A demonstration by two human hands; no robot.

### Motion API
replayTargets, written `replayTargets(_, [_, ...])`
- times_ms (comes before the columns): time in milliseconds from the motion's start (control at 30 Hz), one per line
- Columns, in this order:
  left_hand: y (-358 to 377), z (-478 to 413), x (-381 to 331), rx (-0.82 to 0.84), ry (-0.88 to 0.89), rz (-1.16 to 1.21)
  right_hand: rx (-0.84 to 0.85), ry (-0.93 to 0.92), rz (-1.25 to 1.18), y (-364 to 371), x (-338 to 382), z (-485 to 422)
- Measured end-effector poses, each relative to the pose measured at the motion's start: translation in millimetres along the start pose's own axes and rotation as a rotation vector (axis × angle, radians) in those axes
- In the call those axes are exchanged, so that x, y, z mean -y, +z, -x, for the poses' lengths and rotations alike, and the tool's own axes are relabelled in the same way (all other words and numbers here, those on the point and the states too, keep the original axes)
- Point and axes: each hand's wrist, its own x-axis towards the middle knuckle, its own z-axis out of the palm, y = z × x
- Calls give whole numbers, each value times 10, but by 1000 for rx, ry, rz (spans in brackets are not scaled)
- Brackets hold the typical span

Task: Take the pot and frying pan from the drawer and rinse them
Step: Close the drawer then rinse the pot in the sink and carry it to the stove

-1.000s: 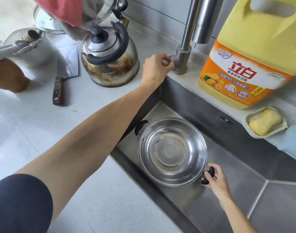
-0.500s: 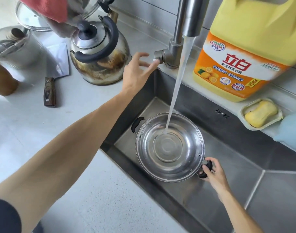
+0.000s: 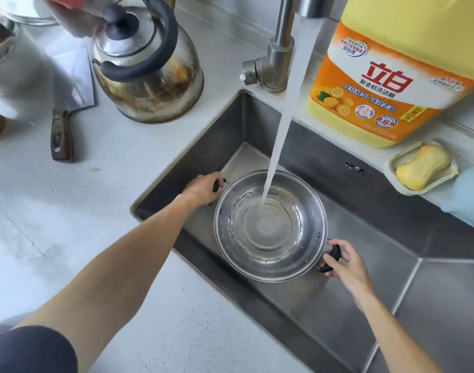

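Under the running tap [image 3: 280, 57], the pot [image 3: 270, 230] sat low in the left corner of the sink [image 3: 324, 157], mouth up. It was positioned so that the water stream [image 3: 284, 125] fell just off the centre of its floor. A shallow pool had collected, with a foamy ring round its edge.

Hand state:
- The left hand [image 3: 200, 188] was wrapped round the black far-left handle, with fingers curled over it.
- The right hand [image 3: 346, 265] grasped the black near-right handle [image 3: 331, 258] between fingers and thumb.

A grip on both handles probably served to steady the pot against the stream and to prepare it for tilting or swirling. The rinse of the pot appeared to be under way. The frying pan was not in view, so that part of the task could not be assessed.

Adjacent items:
- A yellow detergent jug [image 3: 392, 84] stood on the ledge behind the sink, within reach of the tap.
- A yellow soap bar [image 3: 421, 166] lay in a pale dish [image 3: 392, 164] just beside the jug.
- A scorched steel kettle [image 3: 149, 74] and a cleaver [image 3: 68, 87] with a wooden grip rested on the countertop [image 3: 68, 211], well apart from the basin.

Legible markings: the jug label carried the large red characters 立白. Below them were 新金桔洗洁精 and 金桔精华 强效去油, and a round red seal read 食品用. Lemon-like fruit was printed at the left of the label. The remaining small print was too fine to read.
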Motion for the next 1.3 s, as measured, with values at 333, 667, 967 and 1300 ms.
replayTargets(333, [-220,425,-34,-84,204,247,-50,2,-56,-469,262,164])
replayTargets(667, [-236,829,-89,13,225,323,3,-141,12,-981,1146,592])
replayTargets(967, [-454,1018,-56,-116,254,453,66,-251,89,-980,1290,759])
replayTargets(1300, [-888,1363,167,-231,335,567,108,-340,0,-799,1299,810])
